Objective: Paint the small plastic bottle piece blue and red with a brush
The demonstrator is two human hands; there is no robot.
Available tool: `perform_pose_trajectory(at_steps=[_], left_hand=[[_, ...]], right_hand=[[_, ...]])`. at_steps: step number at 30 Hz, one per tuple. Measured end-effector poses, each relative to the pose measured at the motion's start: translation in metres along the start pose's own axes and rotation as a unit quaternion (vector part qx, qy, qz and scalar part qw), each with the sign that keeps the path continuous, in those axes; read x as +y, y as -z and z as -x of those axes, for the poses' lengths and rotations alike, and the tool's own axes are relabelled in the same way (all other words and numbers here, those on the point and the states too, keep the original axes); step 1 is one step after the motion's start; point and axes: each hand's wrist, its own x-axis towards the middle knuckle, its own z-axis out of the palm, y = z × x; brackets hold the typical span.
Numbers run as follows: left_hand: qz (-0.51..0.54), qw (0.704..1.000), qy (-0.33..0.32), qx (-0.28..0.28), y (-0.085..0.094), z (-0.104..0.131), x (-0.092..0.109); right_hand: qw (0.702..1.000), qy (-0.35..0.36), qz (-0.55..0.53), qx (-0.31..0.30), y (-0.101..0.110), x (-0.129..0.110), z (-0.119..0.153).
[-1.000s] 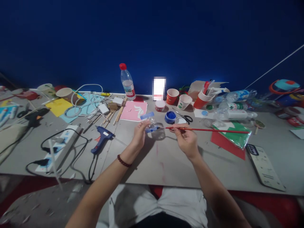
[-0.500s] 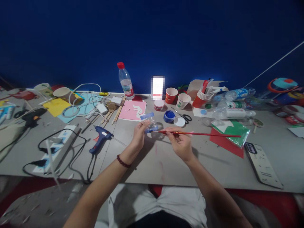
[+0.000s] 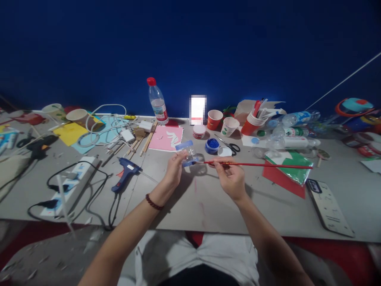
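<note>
In my left hand [image 3: 175, 169], closed round its near side, is a clear plastic piece [image 3: 190, 150] with blue paint along its upper and lower edges. It looks like a cut section of a bottle. My right hand [image 3: 229, 176] pinches a long red paintbrush [image 3: 268, 165], held nearly level. The brush's blue tip meets the lower painted edge of the plastic piece. Behind my hands stands an open jar of blue paint [image 3: 212, 146], with a white lid [image 3: 224, 151] lying beside it. A second small jar [image 3: 199, 131] is just behind.
Scissors [image 3: 235, 148] lie right of the paint. A glue gun [image 3: 126, 174] and power strip [image 3: 71, 186] with cables occupy the left. Behind stand a bottle [image 3: 158, 105] and paper cups [image 3: 214, 120]. Several plastic bottles [image 3: 293, 142] and a phone [image 3: 329, 206] are at right.
My right hand and the paintbrush have shifted slightly right and up. The brush tip has moved rightward along the plastic piece's lower edge. My left hand has barely moved.
</note>
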Motion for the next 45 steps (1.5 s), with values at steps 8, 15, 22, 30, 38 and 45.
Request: perform_pose_trajectory(at_steps=[8,15,22,30,38,45], left_hand=[[0.027,0.999,0.034,0.007,0.002,-0.003,0.0],[0.054,0.995,0.075,-0.039,0.0,0.001,0.004],[0.028,0.997,0.049,-0.046,0.002,0.001,0.003],[0.014,0.999,0.009,-0.042,-0.001,0.002,0.003],[0.026,0.999,0.025,-0.028,-0.003,0.001,0.004],[0.042,0.997,0.057,-0.034,0.0,0.001,0.003]], right_hand=[[0.998,-0.04,-0.019,0.035,0.009,0.006,-0.006],[0.997,-0.052,-0.039,0.048,0.006,0.003,-0.004],[0.993,0.068,0.071,0.065,-0.001,-0.003,0.009],[0.985,0.122,0.106,0.052,-0.005,-0.015,0.013],[0.993,0.109,0.027,0.028,-0.009,-0.018,0.017],[0.997,0.065,-0.015,0.034,-0.009,-0.014,0.016]])
